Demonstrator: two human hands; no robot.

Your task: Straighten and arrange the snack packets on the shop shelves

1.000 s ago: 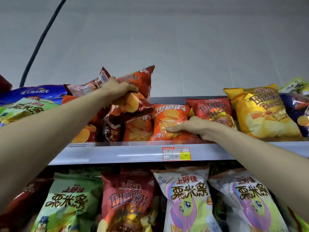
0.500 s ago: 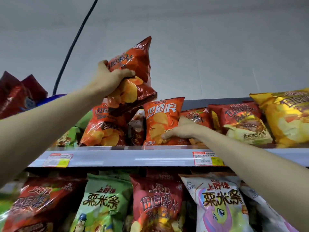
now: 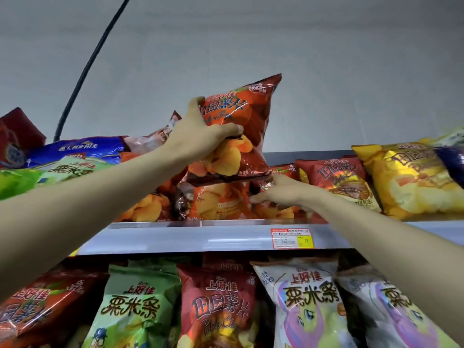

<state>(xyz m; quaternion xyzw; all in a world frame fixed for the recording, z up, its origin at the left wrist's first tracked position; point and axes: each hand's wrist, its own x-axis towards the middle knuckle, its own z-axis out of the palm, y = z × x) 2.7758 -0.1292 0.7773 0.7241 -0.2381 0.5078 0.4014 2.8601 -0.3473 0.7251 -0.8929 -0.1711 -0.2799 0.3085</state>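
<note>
Head view: my left hand (image 3: 198, 136) grips the packet (image 3: 241, 116) upright, just above the row (image 3: 221, 202) my flat right hand (image 3: 283, 194) presses at the front of the shelf (image 3: 200, 237).

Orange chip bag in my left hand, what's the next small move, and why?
Probably lower the orange chip bag upright onto the top shelf beside the right hand. The left hand grips it tilted above the shelved orange packets that the right hand touches.
</note>
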